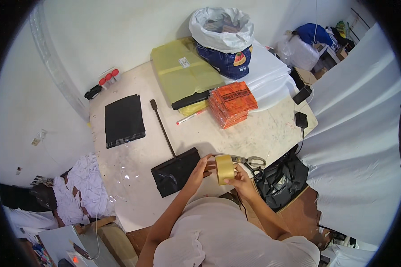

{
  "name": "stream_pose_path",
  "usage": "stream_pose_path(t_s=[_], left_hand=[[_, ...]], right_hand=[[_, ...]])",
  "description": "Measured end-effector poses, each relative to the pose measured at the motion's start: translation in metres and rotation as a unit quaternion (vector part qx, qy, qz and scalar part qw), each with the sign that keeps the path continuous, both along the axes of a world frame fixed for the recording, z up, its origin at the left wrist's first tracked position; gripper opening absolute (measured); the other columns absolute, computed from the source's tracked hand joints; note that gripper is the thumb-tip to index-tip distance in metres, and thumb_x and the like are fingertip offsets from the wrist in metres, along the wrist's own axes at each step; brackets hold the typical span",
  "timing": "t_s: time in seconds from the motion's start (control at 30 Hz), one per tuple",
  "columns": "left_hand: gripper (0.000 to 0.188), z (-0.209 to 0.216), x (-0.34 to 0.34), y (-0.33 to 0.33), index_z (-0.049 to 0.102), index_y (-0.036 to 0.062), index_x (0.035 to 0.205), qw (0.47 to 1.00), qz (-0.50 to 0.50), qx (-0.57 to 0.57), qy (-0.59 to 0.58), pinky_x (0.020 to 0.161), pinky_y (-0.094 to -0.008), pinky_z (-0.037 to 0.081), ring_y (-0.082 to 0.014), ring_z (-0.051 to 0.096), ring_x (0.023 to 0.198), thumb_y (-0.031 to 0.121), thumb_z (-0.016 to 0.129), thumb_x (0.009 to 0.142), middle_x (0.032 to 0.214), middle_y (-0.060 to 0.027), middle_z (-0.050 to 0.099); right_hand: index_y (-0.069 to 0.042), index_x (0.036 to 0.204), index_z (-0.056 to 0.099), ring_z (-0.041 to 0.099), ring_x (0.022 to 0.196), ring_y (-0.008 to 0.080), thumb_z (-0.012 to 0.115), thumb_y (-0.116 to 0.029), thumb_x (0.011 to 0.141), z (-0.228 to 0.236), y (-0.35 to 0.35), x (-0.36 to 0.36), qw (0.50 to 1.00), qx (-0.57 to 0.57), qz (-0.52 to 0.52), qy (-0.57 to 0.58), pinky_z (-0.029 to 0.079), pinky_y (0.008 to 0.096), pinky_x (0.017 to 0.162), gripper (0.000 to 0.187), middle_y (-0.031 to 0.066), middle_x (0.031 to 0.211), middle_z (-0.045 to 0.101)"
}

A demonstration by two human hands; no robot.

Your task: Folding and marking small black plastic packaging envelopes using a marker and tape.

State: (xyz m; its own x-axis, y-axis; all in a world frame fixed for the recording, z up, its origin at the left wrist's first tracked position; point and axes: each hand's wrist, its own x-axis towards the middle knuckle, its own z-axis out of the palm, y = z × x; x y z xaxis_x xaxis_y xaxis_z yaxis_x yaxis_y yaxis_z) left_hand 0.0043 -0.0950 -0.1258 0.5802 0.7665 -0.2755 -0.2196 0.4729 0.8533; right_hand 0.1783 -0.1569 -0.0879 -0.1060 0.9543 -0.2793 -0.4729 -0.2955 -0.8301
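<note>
A roll of golden-brown packing tape (225, 170) is upright at the near edge of the table. My right hand (241, 181) grips it from the right, thumb on its lower rim. My left hand (202, 169) is on its left side with the fingers stretched toward it; whether they touch the tape is hard to tell. Left of that hand lies a flat black plastic packet (175, 171) on the table. A thin dark rod with a thicker end (163, 129) extends away from the packet's top edge. Metal scissors (256, 162) lie just beyond my right hand.
On the table (133, 178) lie black bags (124, 120), a marker (191, 117), orange packets (232, 103) and yellow plastic sheeting (176, 66). A blue-and-white sack (225, 58) stands at the back beside white sheets (269, 73). A black plastic bag (281, 180) sits below the right edge.
</note>
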Motion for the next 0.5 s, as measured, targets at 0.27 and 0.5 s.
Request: stream_pose_path(t_s=[0.27,0.5], left_hand=[[0.049,0.002,0.012,0.016,0.053,0.0041,0.115,0.980,-0.009,-0.131,0.152,0.079,-0.0254,0.043,-0.0106,0.056,0.089,0.044,0.054,0.086,0.099,-0.0045,0.060],[0.051,-0.007,0.012,0.001,0.044,0.0028,0.123,0.990,-0.003,-0.026,0.137,0.065,-0.0228,0.042,-0.0095,0.053,0.078,0.020,0.066,0.081,0.090,-0.0046,0.056]], right_hand=[[-0.005,0.101,0.048,0.052,0.091,0.0104,0.060,0.004,0.077,-0.035,-0.011,0.004,0.985,0.094,0.055,-0.137,0.039,0.0247,0.083,0.029,0.0034,0.099,0.057],[-0.004,0.107,0.053,0.045,0.107,0.0350,0.053,0.002,0.065,-0.023,-0.023,0.055,0.826,0.321,0.150,-0.438,0.036,0.0407,0.093,0.043,0.0163,0.106,0.051]])
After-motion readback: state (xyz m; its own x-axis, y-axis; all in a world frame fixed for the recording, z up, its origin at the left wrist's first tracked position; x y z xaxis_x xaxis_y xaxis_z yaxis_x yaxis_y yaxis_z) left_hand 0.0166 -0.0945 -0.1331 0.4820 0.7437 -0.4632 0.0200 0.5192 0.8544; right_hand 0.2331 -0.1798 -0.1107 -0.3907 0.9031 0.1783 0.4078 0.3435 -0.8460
